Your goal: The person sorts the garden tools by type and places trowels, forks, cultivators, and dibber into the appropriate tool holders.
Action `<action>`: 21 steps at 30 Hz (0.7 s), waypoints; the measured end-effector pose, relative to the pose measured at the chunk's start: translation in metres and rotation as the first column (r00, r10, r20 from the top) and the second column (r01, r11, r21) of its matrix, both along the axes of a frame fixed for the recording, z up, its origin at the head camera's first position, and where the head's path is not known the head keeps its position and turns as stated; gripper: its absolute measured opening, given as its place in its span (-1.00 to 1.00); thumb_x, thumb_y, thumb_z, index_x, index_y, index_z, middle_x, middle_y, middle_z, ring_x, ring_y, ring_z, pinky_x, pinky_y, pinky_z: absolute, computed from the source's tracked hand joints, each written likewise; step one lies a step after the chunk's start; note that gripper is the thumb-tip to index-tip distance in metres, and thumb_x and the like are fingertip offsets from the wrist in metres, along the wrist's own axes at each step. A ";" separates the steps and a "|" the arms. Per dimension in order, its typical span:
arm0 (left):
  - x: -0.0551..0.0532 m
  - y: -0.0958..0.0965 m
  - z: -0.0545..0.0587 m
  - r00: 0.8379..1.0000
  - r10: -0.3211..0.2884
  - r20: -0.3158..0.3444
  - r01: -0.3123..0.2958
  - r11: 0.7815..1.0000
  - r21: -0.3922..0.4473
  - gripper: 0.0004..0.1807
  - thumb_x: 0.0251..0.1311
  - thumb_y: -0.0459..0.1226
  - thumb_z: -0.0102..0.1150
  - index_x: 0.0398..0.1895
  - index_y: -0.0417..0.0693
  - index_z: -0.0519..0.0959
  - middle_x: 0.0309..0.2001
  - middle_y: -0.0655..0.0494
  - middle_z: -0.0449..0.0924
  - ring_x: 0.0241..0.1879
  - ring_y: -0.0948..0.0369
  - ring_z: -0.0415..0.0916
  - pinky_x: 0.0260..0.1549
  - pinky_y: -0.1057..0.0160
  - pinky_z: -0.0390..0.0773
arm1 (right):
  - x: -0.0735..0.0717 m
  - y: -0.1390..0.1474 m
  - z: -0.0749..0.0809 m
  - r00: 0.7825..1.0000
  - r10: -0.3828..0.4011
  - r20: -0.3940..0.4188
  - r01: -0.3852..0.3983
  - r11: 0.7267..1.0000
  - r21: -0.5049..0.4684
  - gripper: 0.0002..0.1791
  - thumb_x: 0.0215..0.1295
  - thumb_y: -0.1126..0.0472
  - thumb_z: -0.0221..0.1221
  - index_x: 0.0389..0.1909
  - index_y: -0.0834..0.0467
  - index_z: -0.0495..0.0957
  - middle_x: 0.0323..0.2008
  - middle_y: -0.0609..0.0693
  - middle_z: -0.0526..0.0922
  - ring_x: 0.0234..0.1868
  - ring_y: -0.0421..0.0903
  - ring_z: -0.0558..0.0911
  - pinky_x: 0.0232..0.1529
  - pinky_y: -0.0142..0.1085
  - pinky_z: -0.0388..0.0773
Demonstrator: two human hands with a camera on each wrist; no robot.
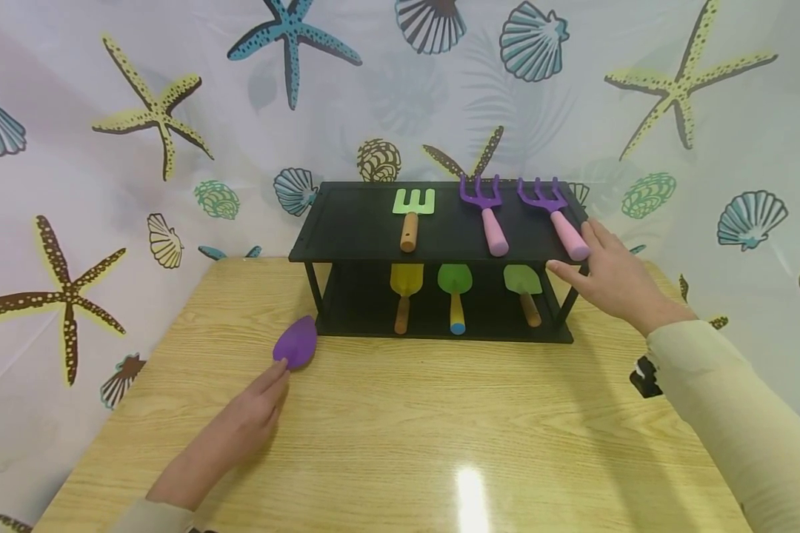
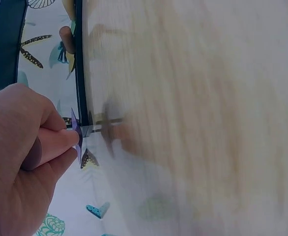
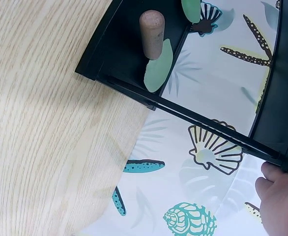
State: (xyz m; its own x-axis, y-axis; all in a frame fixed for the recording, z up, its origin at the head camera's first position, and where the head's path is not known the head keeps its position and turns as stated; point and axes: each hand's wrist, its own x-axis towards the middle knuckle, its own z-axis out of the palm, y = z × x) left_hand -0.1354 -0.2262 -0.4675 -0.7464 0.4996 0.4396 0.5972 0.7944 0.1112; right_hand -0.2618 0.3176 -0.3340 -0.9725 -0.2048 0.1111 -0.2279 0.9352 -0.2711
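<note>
My left hand (image 1: 247, 414) grips the pink handle (image 2: 50, 142) of a hand trowel, whose purple blade (image 1: 296, 344) points toward the shelf's left front foot. In the left wrist view the blade shows nearly edge-on beyond the fingertips. My right hand (image 1: 613, 277) touches the right front corner of the black two-tier shelf (image 1: 367, 222), thumb extended at the front edge and fingers along the side. Beside it on the top tier lies a purple hand rake with a pink handle (image 1: 570, 237). A second such rake (image 1: 493, 228) and a light green rake (image 1: 410, 222) lie further left.
The lower tier holds a yellow trowel (image 1: 405, 289), a green trowel with a yellow and blue handle (image 1: 456, 289) and a pale green trowel (image 1: 524, 289). The wooden table (image 1: 400, 414) extends in front. A sea-patterned cloth (image 1: 373, 96) hangs behind. A small black object (image 1: 647, 377) shows beside the right sleeve.
</note>
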 end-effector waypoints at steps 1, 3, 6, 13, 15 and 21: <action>0.000 0.001 0.000 1.000 0.000 0.009 0.000 1.000 0.004 -0.55 0.17 -0.56 0.15 0.15 -0.56 0.46 0.23 -0.44 0.44 0.17 -0.24 0.52 0.10 0.01 0.56 | 0.000 0.000 0.000 1.000 -0.001 0.000 0.001 1.000 0.000 0.18 0.35 -0.46 -0.10 0.54 0.35 -0.35 0.56 0.38 -0.35 0.54 0.41 -0.17 0.47 0.33 -0.11; 0.000 0.003 0.001 1.000 -0.009 0.014 0.009 1.000 0.008 -0.56 0.17 -0.56 0.16 0.15 -0.56 0.46 0.24 -0.43 0.44 0.18 -0.23 0.52 0.10 0.01 0.56 | 0.000 0.000 0.000 1.000 -0.001 0.001 0.001 1.000 0.001 0.18 0.35 -0.46 -0.10 0.54 0.35 -0.35 0.56 0.38 -0.34 0.54 0.41 -0.16 0.46 0.33 -0.11; -0.001 0.007 0.002 0.999 -0.032 -0.008 0.032 0.999 0.013 -0.56 0.15 -0.56 0.18 0.13 -0.56 0.48 0.22 -0.43 0.45 0.16 -0.23 0.53 0.09 0.01 0.57 | 0.000 0.000 0.001 1.000 -0.002 0.001 0.002 1.000 0.002 0.19 0.35 -0.46 -0.10 0.54 0.35 -0.35 0.56 0.37 -0.35 0.54 0.41 -0.16 0.46 0.33 -0.11; -0.004 0.020 0.008 0.994 -0.006 0.108 0.007 1.000 -0.004 -0.57 0.25 -0.53 0.10 0.19 -0.53 0.45 0.30 -0.40 0.40 0.26 -0.21 0.46 0.20 -0.02 0.49 | 0.001 -0.001 0.002 1.000 -0.001 0.004 0.001 1.000 0.002 0.19 0.35 -0.46 -0.10 0.54 0.35 -0.35 0.56 0.38 -0.34 0.54 0.42 -0.16 0.46 0.33 -0.10; -0.005 0.024 0.010 0.989 0.004 0.147 -0.003 1.000 -0.011 -0.58 0.28 -0.52 0.07 0.21 -0.51 0.44 0.33 -0.37 0.37 0.29 -0.20 0.42 0.23 -0.01 0.47 | 0.001 -0.001 0.002 1.000 -0.001 0.005 0.001 1.000 0.001 0.18 0.35 -0.46 -0.10 0.54 0.35 -0.35 0.56 0.38 -0.34 0.54 0.42 -0.16 0.46 0.33 -0.10; -0.015 0.036 0.012 0.993 -0.033 0.113 0.035 0.999 -0.017 -0.62 0.29 -0.53 0.04 0.17 -0.52 0.48 0.32 -0.38 0.38 0.31 -0.18 0.41 0.25 0.02 0.46 | 0.002 -0.002 0.003 1.000 -0.001 0.005 0.001 1.000 -0.007 0.18 0.36 -0.45 -0.09 0.54 0.35 -0.35 0.56 0.38 -0.34 0.54 0.41 -0.16 0.46 0.33 -0.10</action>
State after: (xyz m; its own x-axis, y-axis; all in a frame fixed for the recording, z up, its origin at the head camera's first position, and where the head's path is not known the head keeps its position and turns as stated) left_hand -0.1500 -0.1905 -0.4553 -0.7734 0.5329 0.3434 0.6081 0.7767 0.1642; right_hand -0.2596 0.3157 -0.3309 -0.9732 -0.2029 0.1080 -0.2255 0.9334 -0.2790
